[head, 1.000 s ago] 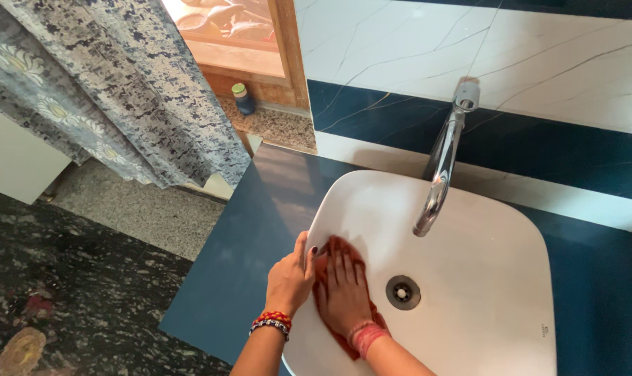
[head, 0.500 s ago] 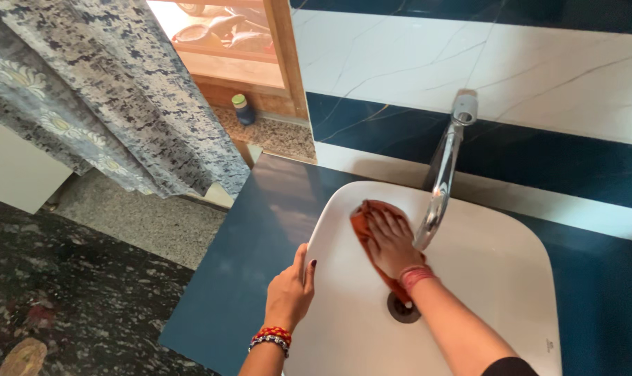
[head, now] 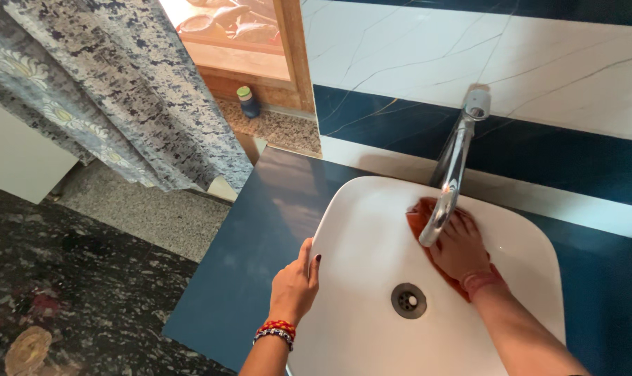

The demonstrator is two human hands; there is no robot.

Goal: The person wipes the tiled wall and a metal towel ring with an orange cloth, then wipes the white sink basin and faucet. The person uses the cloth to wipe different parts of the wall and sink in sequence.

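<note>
Single head view — steeply down, close over the white basin (head: 371, 230).

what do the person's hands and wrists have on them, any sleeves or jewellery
Both forearms are bare, with no sleeves in view. The left hand has dark polish on the thumbnail and a stack of beaded bracelets at the wrist, red with a band of mixed darker beads. The right hand has a pinkish-red band round its wrist. No rings can be made out.
</note>
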